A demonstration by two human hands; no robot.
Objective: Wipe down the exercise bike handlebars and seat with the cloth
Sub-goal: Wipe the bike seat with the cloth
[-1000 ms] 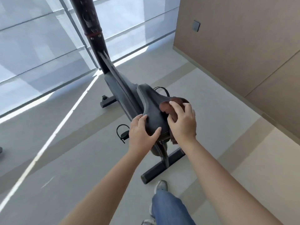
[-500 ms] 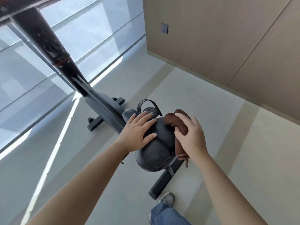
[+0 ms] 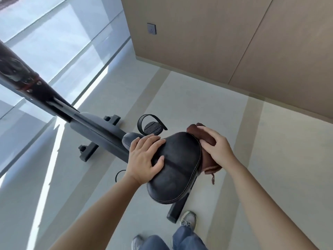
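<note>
The black exercise bike seat (image 3: 177,170) fills the middle of the head view, its narrow nose pointing toward the bike's frame (image 3: 93,127). My left hand (image 3: 146,157) lies on the seat's left side, fingers spread over the top and thumb on the surface. My right hand (image 3: 216,147) presses a brown cloth (image 3: 207,162) against the seat's right edge; the cloth hangs down past the edge with a cord dangling. The handlebars are out of view; only the dark upright post (image 3: 21,78) shows at the left.
A strapped pedal (image 3: 152,126) sticks out beyond the seat. The bike's rear foot bar (image 3: 177,212) rests on the floor beside my shoes (image 3: 188,220). A glass wall runs along the left; a wood-panelled wall with a switch plate (image 3: 151,28) stands at the back right.
The view has swung so the seat appears more from above. My right hand and the cloth have slid off the seat's top to its right edge. My left hand stays on the seat.
</note>
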